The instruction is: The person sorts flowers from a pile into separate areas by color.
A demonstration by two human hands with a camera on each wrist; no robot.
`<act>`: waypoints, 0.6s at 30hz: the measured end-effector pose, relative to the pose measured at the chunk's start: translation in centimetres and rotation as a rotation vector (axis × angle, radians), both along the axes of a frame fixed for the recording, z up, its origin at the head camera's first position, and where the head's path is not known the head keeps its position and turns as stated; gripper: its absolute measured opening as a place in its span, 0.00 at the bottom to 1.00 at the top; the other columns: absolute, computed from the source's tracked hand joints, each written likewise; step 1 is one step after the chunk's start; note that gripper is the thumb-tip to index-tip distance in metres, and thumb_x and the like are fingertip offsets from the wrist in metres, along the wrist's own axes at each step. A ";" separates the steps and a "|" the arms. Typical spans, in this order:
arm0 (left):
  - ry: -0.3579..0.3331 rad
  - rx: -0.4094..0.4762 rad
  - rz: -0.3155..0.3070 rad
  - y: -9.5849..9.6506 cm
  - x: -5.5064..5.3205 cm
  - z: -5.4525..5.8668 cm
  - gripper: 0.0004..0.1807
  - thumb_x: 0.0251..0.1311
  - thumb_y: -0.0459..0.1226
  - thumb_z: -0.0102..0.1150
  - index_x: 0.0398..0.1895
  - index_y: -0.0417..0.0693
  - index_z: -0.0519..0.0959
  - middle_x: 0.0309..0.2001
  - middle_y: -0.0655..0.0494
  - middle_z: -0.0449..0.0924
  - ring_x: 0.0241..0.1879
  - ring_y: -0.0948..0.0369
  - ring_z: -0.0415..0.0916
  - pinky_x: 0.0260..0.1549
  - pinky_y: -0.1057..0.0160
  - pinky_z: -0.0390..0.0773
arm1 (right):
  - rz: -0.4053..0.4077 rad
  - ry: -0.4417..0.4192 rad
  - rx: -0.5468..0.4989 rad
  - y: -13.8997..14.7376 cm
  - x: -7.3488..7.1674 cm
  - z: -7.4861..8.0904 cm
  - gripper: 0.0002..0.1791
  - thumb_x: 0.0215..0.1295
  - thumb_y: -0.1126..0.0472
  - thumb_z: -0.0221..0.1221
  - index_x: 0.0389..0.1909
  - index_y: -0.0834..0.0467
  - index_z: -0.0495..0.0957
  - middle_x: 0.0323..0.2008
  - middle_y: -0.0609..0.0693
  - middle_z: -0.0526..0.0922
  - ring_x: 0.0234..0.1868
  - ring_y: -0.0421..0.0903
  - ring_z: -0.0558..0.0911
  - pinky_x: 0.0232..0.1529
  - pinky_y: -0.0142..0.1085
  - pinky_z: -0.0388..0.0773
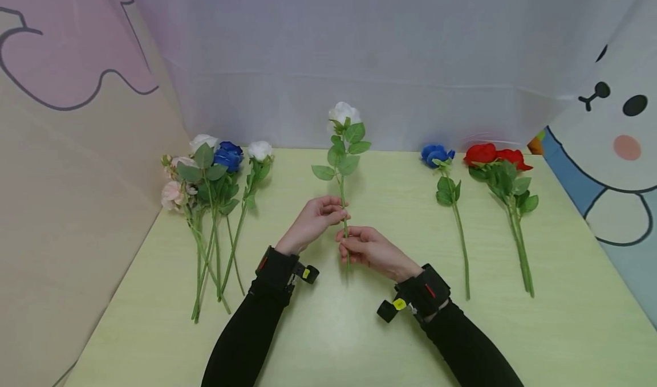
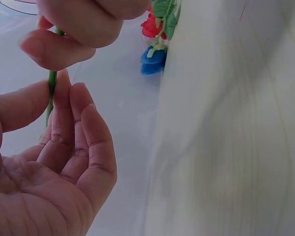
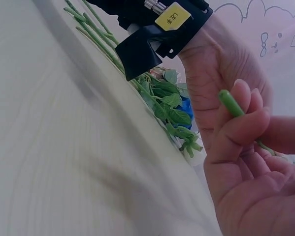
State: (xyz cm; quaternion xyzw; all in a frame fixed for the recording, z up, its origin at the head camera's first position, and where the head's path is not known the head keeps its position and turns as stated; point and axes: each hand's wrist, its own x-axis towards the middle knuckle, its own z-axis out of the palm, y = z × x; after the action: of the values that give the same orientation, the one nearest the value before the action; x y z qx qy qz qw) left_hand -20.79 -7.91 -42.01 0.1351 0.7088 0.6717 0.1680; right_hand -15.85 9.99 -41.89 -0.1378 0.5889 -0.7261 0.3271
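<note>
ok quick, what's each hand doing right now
Left hand: holding the white rose, pinched partway up its stem.
Right hand: holding the same rose, pinched near the stem's lower end.

From here I see a flower bunch (image 1: 215, 173) on the left of the table (image 1: 328, 324), a lone flower (image 1: 445, 191) and a flower pair (image 1: 505, 176) on the right. Between them is a rose (image 1: 347, 163); a cloth (image 1: 390, 51) hangs behind.

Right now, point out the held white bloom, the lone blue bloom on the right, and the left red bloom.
Held white bloom (image 1: 345, 113): head view, on its petals.
Lone blue bloom (image 1: 434, 154): head view, on its petals.
Left red bloom (image 1: 481, 154): head view, on its petals.
</note>
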 end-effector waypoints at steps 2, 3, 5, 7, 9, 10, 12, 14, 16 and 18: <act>0.011 -0.010 0.003 0.2 0.0 0.0 0.19 0.66 0.33 0.53 0.56 0.30 0.71 0.43 0.42 0.79 0.47 0.51 0.77 0.54 0.50 0.73 | -0.009 0.002 0.006 0.0 0.0 0.1 0.12 0.74 0.65 0.44 0.48 0.73 0.65 0.30 0.50 0.73 0.32 0.43 0.75 0.35 0.32 0.72; 0.019 -0.019 0.005 0.3 0.0 0.0 0.18 0.67 0.34 0.53 0.56 0.30 0.71 0.43 0.42 0.79 0.47 0.51 0.77 0.53 0.50 0.74 | -0.014 0.001 0.009 0.1 0.1 0.1 0.13 0.74 0.65 0.44 0.48 0.73 0.65 0.30 0.50 0.73 0.32 0.43 0.75 0.35 0.32 0.72; 0.042 -0.044 0.010 0.4 -0.1 -0.1 0.19 0.67 0.36 0.53 0.55 0.31 0.71 0.43 0.43 0.80 0.47 0.53 0.77 0.52 0.53 0.75 | -0.024 0.000 0.011 0.2 0.1 0.2 0.13 0.74 0.65 0.45 0.48 0.73 0.65 0.29 0.50 0.73 0.32 0.43 0.75 0.35 0.32 0.72; 0.064 -0.075 0.013 0.5 0.0 0.0 0.20 0.67 0.38 0.54 0.56 0.33 0.72 0.43 0.44 0.80 0.47 0.54 0.77 0.51 0.54 0.75 | -0.033 -0.002 0.015 0.4 0.2 0.2 0.13 0.74 0.65 0.45 0.47 0.73 0.65 0.29 0.51 0.73 0.31 0.43 0.75 0.34 0.32 0.72; 0.092 -0.121 0.026 0.5 0.3 0.4 0.19 0.67 0.39 0.53 0.56 0.35 0.72 0.43 0.45 0.81 0.47 0.55 0.77 0.50 0.56 0.76 | -0.035 0.001 0.021 0.6 0.2 0.2 0.12 0.74 0.64 0.45 0.46 0.72 0.66 0.29 0.50 0.73 0.31 0.43 0.75 0.33 0.32 0.71; 0.105 -0.143 0.036 0.5 0.3 0.4 0.19 0.68 0.40 0.52 0.56 0.37 0.72 0.43 0.47 0.81 0.46 0.56 0.78 0.49 0.56 0.76 | -0.032 0.005 0.022 0.7 0.2 0.1 0.12 0.74 0.64 0.45 0.46 0.72 0.66 0.29 0.50 0.73 0.31 0.43 0.75 0.33 0.32 0.71; 0.137 -0.192 0.058 0.4 0.4 0.4 0.19 0.68 0.41 0.52 0.56 0.40 0.73 0.43 0.49 0.81 0.45 0.57 0.78 0.47 0.56 0.77 | -0.031 0.005 0.030 1.1 0.3 0.1 0.13 0.74 0.64 0.45 0.47 0.73 0.65 0.29 0.51 0.73 0.31 0.44 0.74 0.34 0.32 0.70; 0.178 -0.242 0.086 0.4 0.4 0.3 0.18 0.68 0.41 0.51 0.56 0.42 0.74 0.42 0.51 0.81 0.44 0.58 0.78 0.45 0.57 0.77 | -0.027 0.002 0.039 1.7 0.5 0.1 0.15 0.74 0.63 0.45 0.47 0.75 0.64 0.29 0.51 0.73 0.31 0.44 0.74 0.34 0.33 0.70; 0.217 -0.282 0.111 0.2 0.2 -0.3 0.18 0.68 0.43 0.52 0.55 0.43 0.74 0.42 0.54 0.80 0.43 0.59 0.78 0.45 0.57 0.77 | -0.026 -0.003 0.048 2.4 0.6 0.0 0.17 0.74 0.63 0.45 0.48 0.77 0.63 0.29 0.51 0.73 0.32 0.44 0.74 0.35 0.33 0.71; 0.247 -0.315 0.131 0.1 0.2 -0.3 0.17 0.68 0.42 0.52 0.55 0.44 0.75 0.42 0.54 0.80 0.43 0.58 0.77 0.46 0.57 0.77 | -0.031 -0.014 0.061 3.1 0.7 -0.1 0.19 0.74 0.62 0.46 0.49 0.78 0.62 0.29 0.51 0.73 0.32 0.44 0.74 0.36 0.33 0.73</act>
State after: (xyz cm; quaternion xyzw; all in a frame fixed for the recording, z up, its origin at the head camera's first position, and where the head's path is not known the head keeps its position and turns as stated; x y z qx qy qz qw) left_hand -20.55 -7.80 -42.32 0.1421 0.8275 0.5404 0.0546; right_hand -15.17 13.13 -42.04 -0.1133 0.6104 -0.7139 0.3239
